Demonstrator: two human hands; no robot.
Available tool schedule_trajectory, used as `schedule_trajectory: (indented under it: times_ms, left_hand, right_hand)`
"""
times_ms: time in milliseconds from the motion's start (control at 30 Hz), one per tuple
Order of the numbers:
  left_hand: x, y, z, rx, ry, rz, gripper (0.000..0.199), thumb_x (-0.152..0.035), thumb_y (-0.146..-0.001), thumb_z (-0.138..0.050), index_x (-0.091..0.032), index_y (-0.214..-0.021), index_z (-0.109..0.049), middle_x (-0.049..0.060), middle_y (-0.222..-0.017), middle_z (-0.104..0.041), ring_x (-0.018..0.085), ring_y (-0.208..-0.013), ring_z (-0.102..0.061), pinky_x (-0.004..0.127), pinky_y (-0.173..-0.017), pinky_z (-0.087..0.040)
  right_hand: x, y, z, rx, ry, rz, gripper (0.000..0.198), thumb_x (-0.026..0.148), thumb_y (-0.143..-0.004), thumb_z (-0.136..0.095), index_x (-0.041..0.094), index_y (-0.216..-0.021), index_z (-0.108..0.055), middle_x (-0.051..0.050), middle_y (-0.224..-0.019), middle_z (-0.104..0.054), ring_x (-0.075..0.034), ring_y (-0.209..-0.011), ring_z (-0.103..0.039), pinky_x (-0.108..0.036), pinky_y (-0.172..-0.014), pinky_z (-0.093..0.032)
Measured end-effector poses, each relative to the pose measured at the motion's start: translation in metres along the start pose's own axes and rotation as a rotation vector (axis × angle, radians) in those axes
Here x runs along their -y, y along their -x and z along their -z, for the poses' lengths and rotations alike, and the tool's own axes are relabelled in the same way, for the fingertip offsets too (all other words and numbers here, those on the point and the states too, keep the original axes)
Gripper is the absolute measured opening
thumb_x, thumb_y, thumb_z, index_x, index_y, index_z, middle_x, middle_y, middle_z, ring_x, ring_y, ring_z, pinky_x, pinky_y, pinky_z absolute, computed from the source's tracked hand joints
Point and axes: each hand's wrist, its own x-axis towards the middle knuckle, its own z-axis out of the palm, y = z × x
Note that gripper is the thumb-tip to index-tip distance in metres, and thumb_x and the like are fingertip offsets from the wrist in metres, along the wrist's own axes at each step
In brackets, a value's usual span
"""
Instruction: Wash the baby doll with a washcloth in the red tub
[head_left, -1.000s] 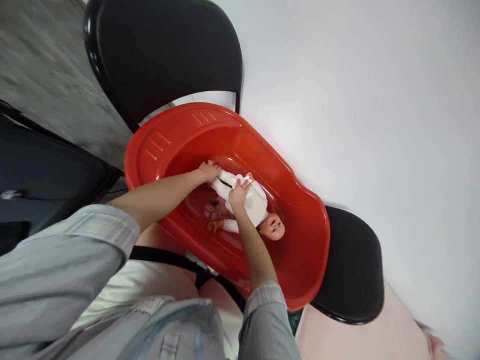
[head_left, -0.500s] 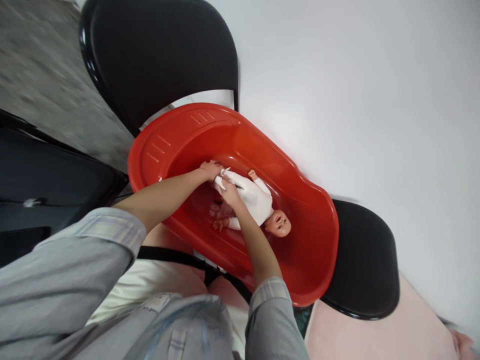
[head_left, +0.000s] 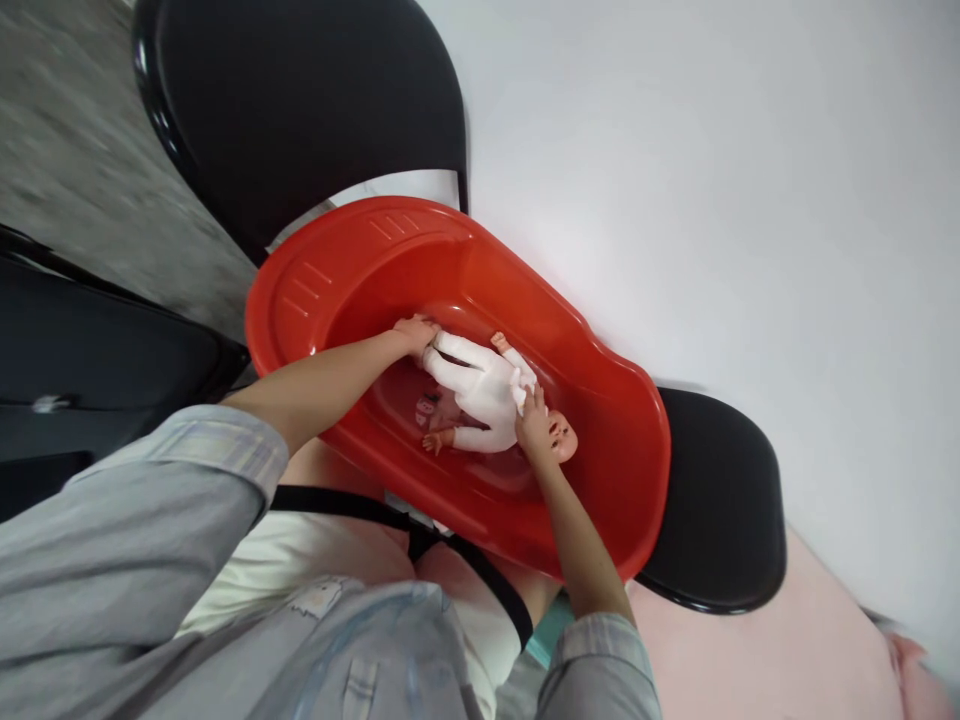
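Observation:
A baby doll (head_left: 491,400) with white limbs and torso lies on its back inside a red plastic baby bath (head_left: 360,240), its head toward the right. My left hand (head_left: 417,332) is closed around the doll's feet, which are mostly hidden under the fingers. On the doll's upper chest, near the neck, my right hand (head_left: 532,425) presses a small crumpled white cloth (head_left: 521,386). That hand and forearm cover part of the doll's neck and shoulder. Both doll arms are spread out to the sides.
The bath sits between a large black chair (head_left: 300,100) at upper left and a smaller black seat (head_left: 716,500) at right. A white surface (head_left: 712,200) spans the upper right. Another dark chair (head_left: 105,370) stands at left, above grey floor (head_left: 67,130).
My right hand has moved from the doll's lower legs up to its chest, taking the white cloth along. My left hand stays at the feet. The view has shifted slightly.

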Motion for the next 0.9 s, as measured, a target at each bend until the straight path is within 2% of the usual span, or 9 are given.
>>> schedule_trajectory:
  times_ms: [100,200,300,433,600,700,800,900]
  left_hand:
    - [0.001,0.0,0.0,0.004,0.009,0.0,0.104,-0.036,-0.07,-0.095,-0.021,-0.163,-0.051,0.014,-0.173,-0.044,0.036,-0.163,-0.032,0.046,-0.128,-0.04]
    - [0.002,-0.001,-0.001,0.007,0.014,0.001,0.107,-0.037,-0.069,-0.096,-0.021,-0.164,-0.05,0.014,-0.174,-0.043,0.036,-0.164,-0.031,0.045,-0.128,-0.039]
    - [0.002,-0.002,-0.001,0.012,0.01,-0.003,0.107,-0.036,-0.068,-0.095,-0.023,-0.164,-0.051,0.014,-0.174,-0.044,0.034,-0.164,-0.031,0.042,-0.13,-0.036]
    - [0.002,0.0,0.0,0.0,0.015,-0.009,0.104,-0.036,-0.068,-0.095,-0.021,-0.162,-0.054,0.014,-0.171,-0.047,0.034,-0.162,-0.035,0.038,-0.13,-0.035]
    - [0.003,0.002,0.0,-0.004,0.014,-0.001,0.101,-0.034,-0.069,-0.092,-0.024,-0.162,-0.053,0.012,-0.171,-0.048,0.032,-0.16,-0.037,0.036,-0.127,-0.039]
    - [0.004,0.002,0.0,0.003,0.014,0.012,0.101,-0.034,-0.07,-0.091,-0.025,-0.163,-0.053,0.011,-0.172,-0.046,0.031,-0.16,-0.038,0.036,-0.126,-0.041]
    - [0.003,0.002,0.0,-0.007,0.014,0.004,0.102,-0.035,-0.07,-0.092,-0.025,-0.163,-0.052,0.011,-0.173,-0.046,0.03,-0.161,-0.037,0.036,-0.127,-0.039]
    - [0.001,0.001,0.0,-0.002,0.028,0.0,0.094,-0.037,-0.08,-0.087,-0.021,-0.165,-0.051,0.013,-0.172,-0.047,0.03,-0.162,-0.036,0.036,-0.128,-0.037]
  right_hand:
    - [0.005,0.012,-0.025,0.076,0.063,-0.083,0.086,0.002,-0.086,-0.048,0.0,-0.171,-0.037,-0.028,-0.182,-0.016,-0.039,-0.172,-0.009,-0.063,-0.135,-0.021]
    - [0.02,0.011,-0.049,0.052,0.014,-0.112,0.084,0.006,-0.091,-0.049,-0.001,-0.173,-0.03,-0.03,-0.182,-0.008,-0.041,-0.172,0.001,-0.065,-0.135,-0.017]
    - [0.043,0.001,-0.062,0.032,-0.083,-0.09,0.08,0.011,-0.097,-0.046,0.001,-0.174,-0.027,-0.029,-0.183,-0.007,-0.039,-0.173,0.001,-0.066,-0.135,-0.016]
    - [0.083,-0.015,-0.069,0.046,-0.123,-0.009,0.079,0.017,-0.101,-0.048,0.002,-0.175,-0.026,-0.027,-0.183,-0.007,-0.037,-0.173,0.002,-0.064,-0.135,-0.017]
    - [0.124,-0.028,-0.072,0.051,-0.22,-0.031,0.078,0.018,-0.104,-0.045,-0.001,-0.175,-0.02,-0.029,-0.183,0.0,-0.036,-0.173,0.008,-0.065,-0.136,-0.015]
    - [0.137,-0.032,-0.075,0.05,-0.243,0.0,0.078,0.011,-0.102,-0.043,0.001,-0.176,-0.02,-0.026,-0.184,0.0,-0.034,-0.172,0.011,-0.062,-0.137,-0.012]
    - [0.149,-0.035,-0.08,0.125,-0.185,0.098,0.079,0.0,-0.097,-0.041,-0.002,-0.174,-0.024,-0.025,-0.184,-0.006,-0.032,-0.173,0.008,-0.055,-0.139,-0.007]
    - [0.165,-0.038,-0.087,0.21,-0.182,0.212,0.08,-0.002,-0.095,-0.043,-0.001,-0.173,-0.03,-0.022,-0.184,-0.013,-0.029,-0.174,0.001,-0.049,-0.141,-0.01]
